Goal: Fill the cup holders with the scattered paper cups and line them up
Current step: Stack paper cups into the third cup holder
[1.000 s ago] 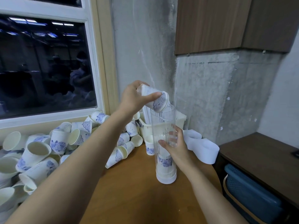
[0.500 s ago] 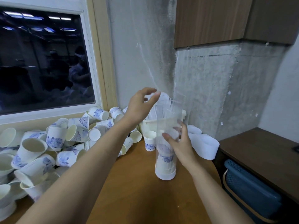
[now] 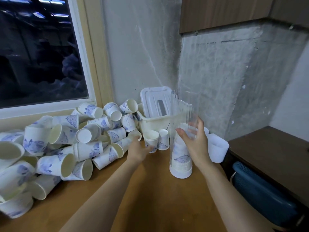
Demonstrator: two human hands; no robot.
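Observation:
A clear tube cup holder [image 3: 181,118] stands upright on its white base on the wooden table [image 3: 150,198]. A stack of nested paper cups [image 3: 181,159] fills its lower part. My right hand [image 3: 195,146] grips the tube at mid height, thumb in front and fingers behind. A big heap of white paper cups with blue prints [image 3: 66,139] covers the table's left side below the window. My left hand [image 3: 138,152] is down at the heap's right edge, fingers curled round the lower part of an upright paper cup [image 3: 151,138]. An upside-down cup [image 3: 163,139] stands right beside it.
A cream bin [image 3: 150,122] with a white lid [image 3: 154,101] leaning in it stands behind the holder against the wall. A white plastic piece [image 3: 217,148] lies at the table's right edge. A dark side table [image 3: 275,156] and a blue crate [image 3: 260,200] are lower right.
My left hand let a cup go into the top of the tube, then dropped down left to the upright cup by the heap. My right hand stayed on the tube.

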